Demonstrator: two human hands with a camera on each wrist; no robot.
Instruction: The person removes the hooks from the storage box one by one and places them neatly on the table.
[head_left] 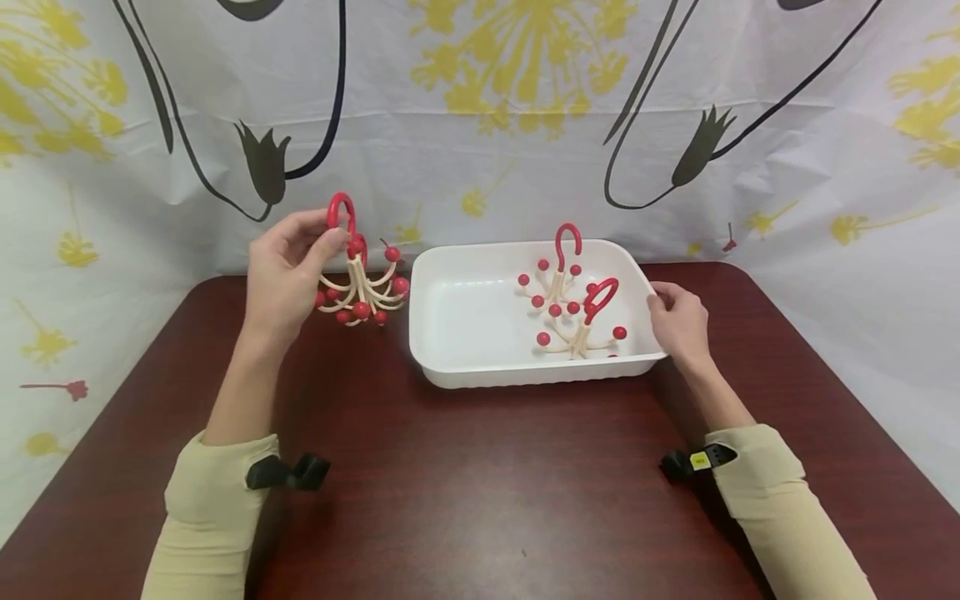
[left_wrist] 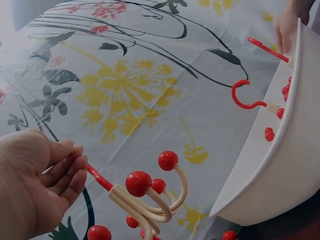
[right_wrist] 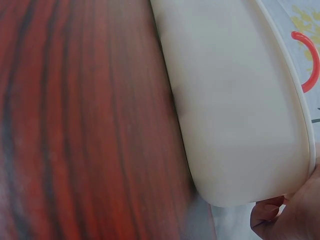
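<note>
My left hand [head_left: 281, 262], raised at the tray's left, pinches the red hook of a ball-tipped hanger [head_left: 357, 279]: cream curved arms spread from its stem, each ending in a red ball. In the left wrist view thumb and fingertips [left_wrist: 75, 155] meet on the hook, hiding its upper part; the cream arms [left_wrist: 142, 210] hang below. To the right stands a white tray [head_left: 468, 325], two similar hangers inside: one farther back [head_left: 559, 283], one near the front wall [head_left: 581, 337]. My right hand [head_left: 681, 321] grips the tray's right rim, fingers curled under it in the right wrist view.
The tray rests on a dark reddish wood table [head_left: 480, 483], near its far edge. Behind hangs a white cloth [head_left: 480, 167] with yellow and dark flower prints. Black wrist straps [head_left: 288, 472] sit on both beige sleeves [head_left: 210, 517].
</note>
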